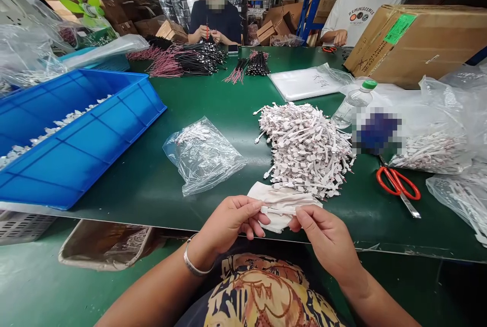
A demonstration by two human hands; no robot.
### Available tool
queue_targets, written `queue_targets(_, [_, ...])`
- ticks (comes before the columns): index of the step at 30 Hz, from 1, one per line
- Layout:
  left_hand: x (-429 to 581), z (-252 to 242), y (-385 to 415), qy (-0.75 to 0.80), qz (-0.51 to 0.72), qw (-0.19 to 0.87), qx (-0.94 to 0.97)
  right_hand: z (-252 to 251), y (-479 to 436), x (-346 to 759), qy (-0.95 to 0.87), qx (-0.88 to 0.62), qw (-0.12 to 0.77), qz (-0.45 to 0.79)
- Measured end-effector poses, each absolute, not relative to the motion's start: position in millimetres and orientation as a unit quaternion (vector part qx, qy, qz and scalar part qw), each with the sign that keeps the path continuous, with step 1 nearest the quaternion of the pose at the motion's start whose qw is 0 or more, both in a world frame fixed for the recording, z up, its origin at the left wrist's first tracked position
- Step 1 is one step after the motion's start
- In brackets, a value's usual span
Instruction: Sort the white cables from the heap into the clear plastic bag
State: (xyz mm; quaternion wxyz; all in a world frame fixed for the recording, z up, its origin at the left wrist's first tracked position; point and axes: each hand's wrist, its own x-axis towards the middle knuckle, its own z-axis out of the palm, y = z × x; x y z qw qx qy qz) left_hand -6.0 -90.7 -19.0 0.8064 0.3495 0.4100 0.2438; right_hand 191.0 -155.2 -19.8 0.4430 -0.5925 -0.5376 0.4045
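Note:
My left hand (232, 220) and my right hand (323, 233) meet at the near edge of the green table (152, 174). Both pinch a short white cable piece (279, 209) between their fingertips, over a crumpled white cloth (276, 200). Just beyond lies a big heap of white cable pieces (306, 146). A clear plastic bag (203, 154) with a few white pieces rests to the left of the heap.
A blue bin (76, 149) holding white parts fills the left. Red scissors (399, 185), a plastic bottle (352, 103), filled bags (437, 134) and a cardboard box (418, 42) stand right. Two people sit across, with red and black wire bundles (186, 60) before them.

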Motion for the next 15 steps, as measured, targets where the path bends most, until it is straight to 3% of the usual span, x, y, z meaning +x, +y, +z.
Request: queue_targets(15, [-12.9,-12.2,-87.1,0.441,0.272,0.731,0.443,-22.8,-150.3,195.4,-0.510,-0.620,0.414,0.430])
